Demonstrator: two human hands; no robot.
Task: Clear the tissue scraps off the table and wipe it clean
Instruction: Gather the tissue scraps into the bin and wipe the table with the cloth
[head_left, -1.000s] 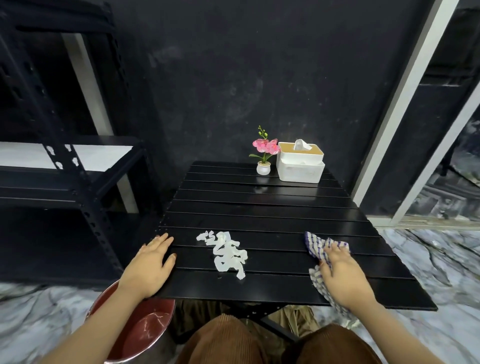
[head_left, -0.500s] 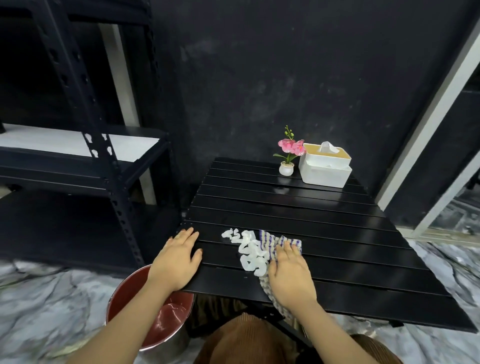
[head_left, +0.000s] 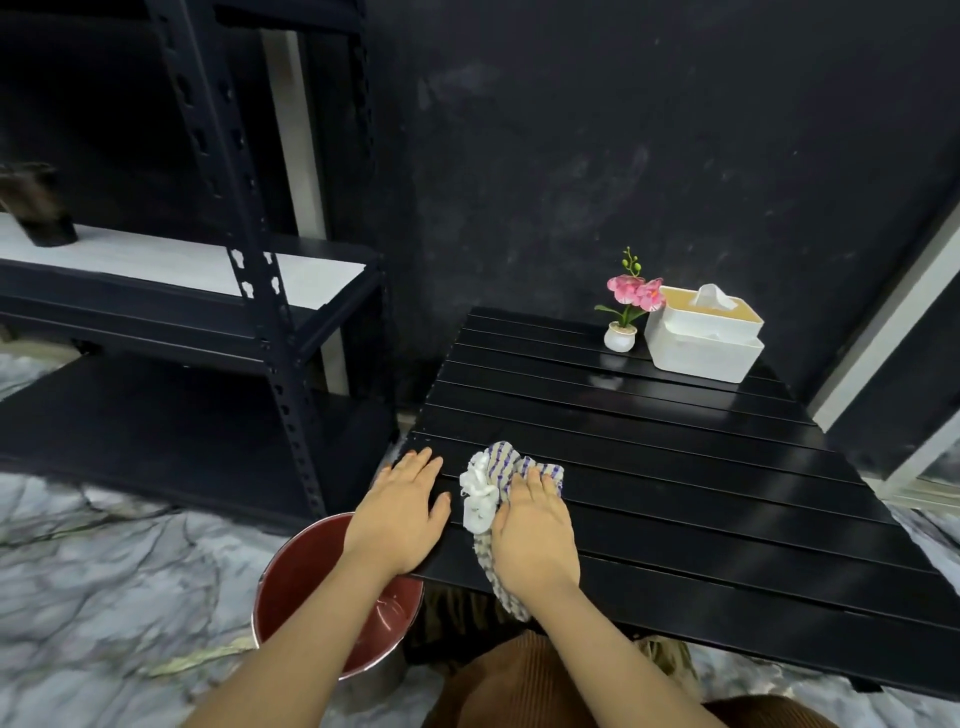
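Both forearms reach forward; the left hand (head_left: 402, 512) lies flat with straight fingers, the right hand (head_left: 535, 535) presses down flat.

The right hand (head_left: 535, 535) has swept the checked cloth (head_left: 511, 467) leftward across the black table (head_left: 675, 467), from the right part of the frame to the centre. The tissue scraps (head_left: 479, 499), loosely spread a second ago, are now bunched against the cloth's left edge, close beside the left hand (head_left: 402, 512).
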